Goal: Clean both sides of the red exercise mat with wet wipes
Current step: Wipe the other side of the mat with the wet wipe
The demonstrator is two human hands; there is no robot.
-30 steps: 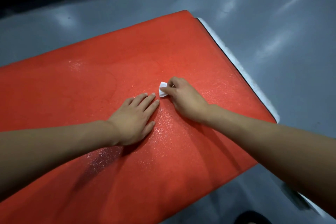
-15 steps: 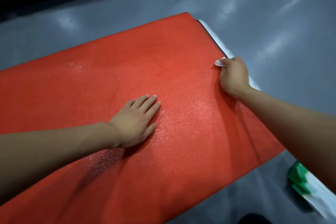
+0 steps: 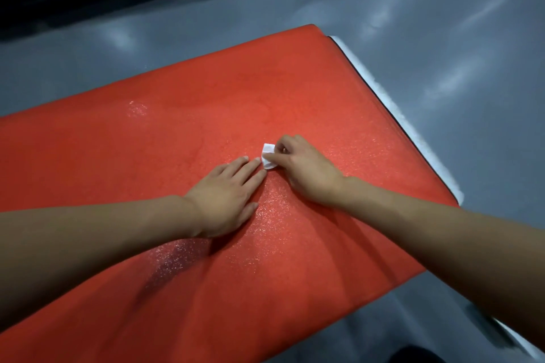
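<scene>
Red pebbled mat; right hand pinches folded white wipe.

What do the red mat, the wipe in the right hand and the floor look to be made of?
Red mat: probably foam, matte, with a fine pebbled grain that glints where damp. Wipe: thin white nonwoven cloth or paper, folded small and pinched by the right hand; which one is unclear. Floor: smooth grey coating, perhaps painted concrete, glossy enough to mirror the lights.
</scene>
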